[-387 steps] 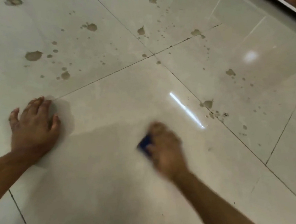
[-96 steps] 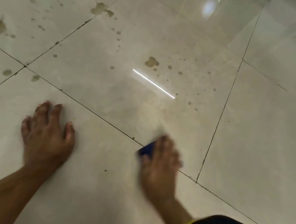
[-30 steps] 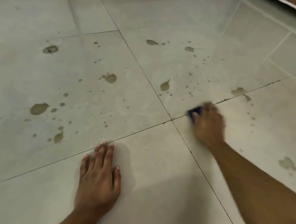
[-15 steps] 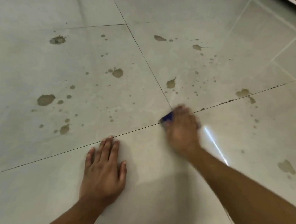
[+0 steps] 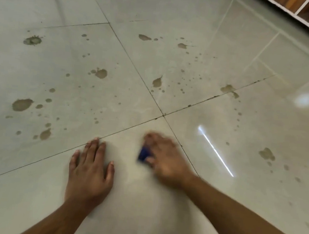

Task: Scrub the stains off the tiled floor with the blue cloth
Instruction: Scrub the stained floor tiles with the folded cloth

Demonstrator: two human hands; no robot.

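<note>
The blue cloth (image 5: 143, 154) was a small, dark-blue wad, mostly hidden under the blurred right hand (image 5: 166, 161) that pressed it on the near tile, just beside the grout cross. The tiled floor (image 5: 188, 205) was glossy pale beige with dark grout lines. Brown stains (image 5: 21, 104) of differing size, blotches and fine specks, lay scattered over the far tiles; the near tile looked clean.

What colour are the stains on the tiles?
Brownish-olive stains on pale grey tiles, clearest in the head view.
</note>
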